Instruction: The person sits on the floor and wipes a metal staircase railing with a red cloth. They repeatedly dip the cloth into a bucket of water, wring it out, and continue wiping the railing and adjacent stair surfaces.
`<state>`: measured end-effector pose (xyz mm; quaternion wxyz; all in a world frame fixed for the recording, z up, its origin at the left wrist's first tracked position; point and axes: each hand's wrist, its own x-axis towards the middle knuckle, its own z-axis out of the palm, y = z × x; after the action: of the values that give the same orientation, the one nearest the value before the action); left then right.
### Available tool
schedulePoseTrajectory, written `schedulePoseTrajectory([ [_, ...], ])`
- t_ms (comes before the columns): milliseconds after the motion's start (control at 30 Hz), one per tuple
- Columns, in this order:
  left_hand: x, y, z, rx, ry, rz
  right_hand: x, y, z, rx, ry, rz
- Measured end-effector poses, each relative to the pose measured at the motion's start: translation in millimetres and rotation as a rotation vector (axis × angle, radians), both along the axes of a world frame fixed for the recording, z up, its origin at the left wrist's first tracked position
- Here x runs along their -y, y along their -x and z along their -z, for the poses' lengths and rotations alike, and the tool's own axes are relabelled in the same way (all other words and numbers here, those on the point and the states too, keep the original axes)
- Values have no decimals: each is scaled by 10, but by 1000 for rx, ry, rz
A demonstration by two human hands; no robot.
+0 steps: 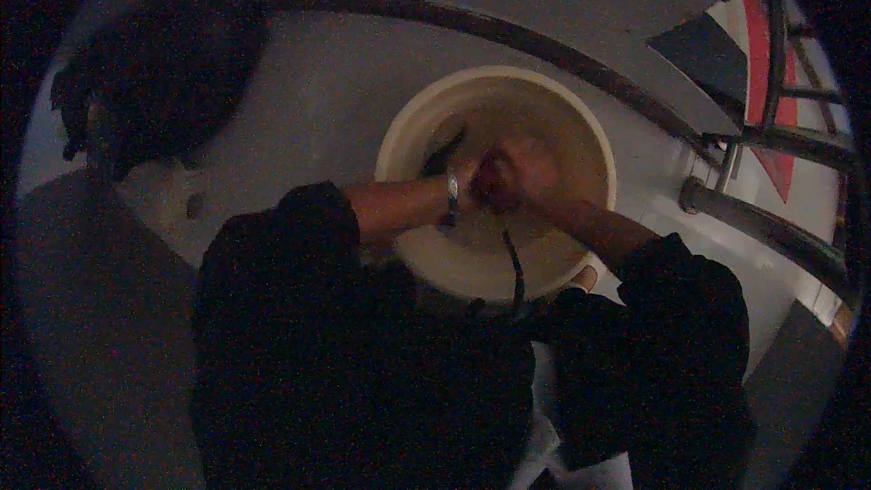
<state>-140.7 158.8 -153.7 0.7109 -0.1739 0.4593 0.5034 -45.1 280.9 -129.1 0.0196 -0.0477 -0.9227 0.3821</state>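
In dim light, both my hands are together inside a round, light-coloured basin. My left hand comes in from the left, with a band at the wrist. Against it, from the right, is my right hand. A small dark reddish thing shows between the hands; it is too blurred to name. Both hands are closed around it, as far as the blur shows. A dark, narrow thing lies by the basin's left inner wall. A dark cord or strap hangs across the near rim.
Dark bars curve past the far side of the basin and continue at the right. Behind the right-hand bars is a red and white panel. A dark, shaggy shape, possibly a person's head, is at the upper left.
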Motion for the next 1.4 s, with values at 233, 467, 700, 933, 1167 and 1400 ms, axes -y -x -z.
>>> schedulePoseTrajectory([
  [233, -351, 450, 615, -1382, -83, 607, -634, 37, 263, 150, -691, 100],
  [467, -114, 371, 1088, -1671, -312, 1085, -314, -75, 665, 446, -288, -140],
  [700, -397, 331, 541, -1380, -156, 1196, -607, -48, 789, 706, 154, 55],
  [933, 200, 464, -203, -1129, -399, 1396, 86, 77, -685, 416, 893, -238],
  [1167, 207, 961, -990, -1055, -300, 1272, 67, 197, -1509, 406, 1131, -284],
  [1400, 270, 1191, -673, -925, -336, 637, -331, 51, -529, 306, 326, -96],
])
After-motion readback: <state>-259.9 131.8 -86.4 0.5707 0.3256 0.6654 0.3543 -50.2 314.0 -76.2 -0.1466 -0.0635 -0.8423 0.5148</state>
